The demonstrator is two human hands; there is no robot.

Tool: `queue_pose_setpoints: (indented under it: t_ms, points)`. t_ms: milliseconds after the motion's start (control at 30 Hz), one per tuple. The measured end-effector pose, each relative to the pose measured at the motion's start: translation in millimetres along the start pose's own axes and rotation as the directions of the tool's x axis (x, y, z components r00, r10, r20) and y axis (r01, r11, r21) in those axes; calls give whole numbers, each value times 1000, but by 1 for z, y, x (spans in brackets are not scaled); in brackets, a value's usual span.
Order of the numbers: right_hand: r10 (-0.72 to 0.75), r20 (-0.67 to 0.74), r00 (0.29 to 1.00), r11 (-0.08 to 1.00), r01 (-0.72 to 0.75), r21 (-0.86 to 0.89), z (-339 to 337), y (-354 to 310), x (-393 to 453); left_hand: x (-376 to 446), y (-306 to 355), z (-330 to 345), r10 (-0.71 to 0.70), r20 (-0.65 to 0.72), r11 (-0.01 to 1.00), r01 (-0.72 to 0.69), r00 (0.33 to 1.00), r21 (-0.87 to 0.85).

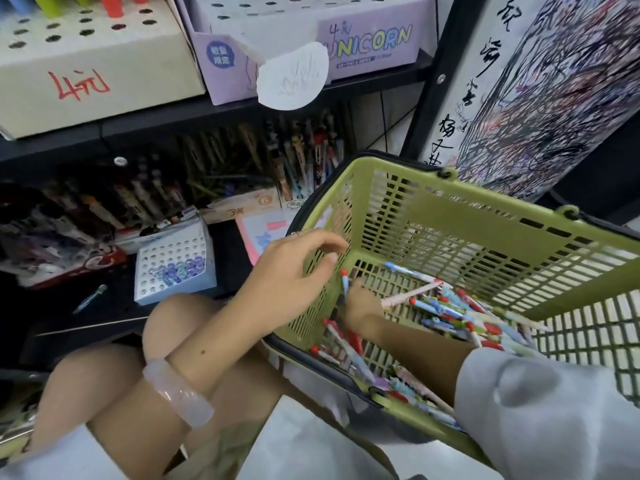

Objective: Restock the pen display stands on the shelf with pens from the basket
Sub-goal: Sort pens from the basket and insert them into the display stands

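A green plastic basket [485,216] tilts toward me at the right, holding several colourful pens [446,313] in a heap. My right hand [362,303] reaches down inside it and grips a pen with a red tip [344,282] that stands upright. My left hand [294,268] rests on the basket's near-left rim with fingers spread. A white display stand with rows of holes [173,268] sits on the low shelf to the left, with a few blue-capped pens in its front row.
Upper shelf carries a cardboard stand [86,74] and a purple "UNICORN" box [363,43], both with many open holes. Packs of pens [242,161] line the dark lower shelf. A loose pen [90,297] lies in front. My knees [173,327] are below.
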State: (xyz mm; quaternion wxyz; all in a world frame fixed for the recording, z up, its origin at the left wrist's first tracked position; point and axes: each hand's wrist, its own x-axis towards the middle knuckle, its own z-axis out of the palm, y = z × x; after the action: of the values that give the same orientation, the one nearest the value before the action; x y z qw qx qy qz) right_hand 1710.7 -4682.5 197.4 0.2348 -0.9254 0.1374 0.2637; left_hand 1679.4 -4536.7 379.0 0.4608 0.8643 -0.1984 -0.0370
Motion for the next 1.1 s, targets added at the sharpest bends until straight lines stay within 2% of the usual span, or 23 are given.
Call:
queue_pose_setpoints:
  t_ms: [100,167,267,367,500,600,733,833,933,1100]
  points:
    - [-61,-30,998,995,58,-79,-1,0,0,-1,2,0,3,-8,1000,-3,1000,1]
    - [-113,22,993,991,114,-75,-14,-1,1,-1,3,1,3,-4,1000,-3,1000,22]
    - [-202,207,957,977,211,-23,-28,6,-6,-1,4,1,10,-6,999,-9,1000,38]
    - [-251,448,858,958,286,-9,-27,22,-27,-1,3,0,13,-7,999,-12,1000,31]
    - [-308,553,774,918,395,-43,-13,30,-50,-1,3,1,11,-10,1000,-11,1000,22]
    - [-259,590,765,916,389,-102,-11,27,-51,0,3,1,9,-13,1000,-9,1000,24]
    - [-195,664,722,949,309,-58,-20,26,-48,-1,2,1,9,-12,1000,-9,1000,19]
    - [-193,736,649,939,339,-53,-26,25,-47,-1,1,1,1,-13,1000,0,1000,20]
    - [-194,807,559,954,299,22,-35,33,-47,-1,0,1,-5,-13,1000,5,1000,20]
    - [-286,725,627,915,404,12,-25,50,-49,-1,0,2,-3,-16,1000,3,1000,19]
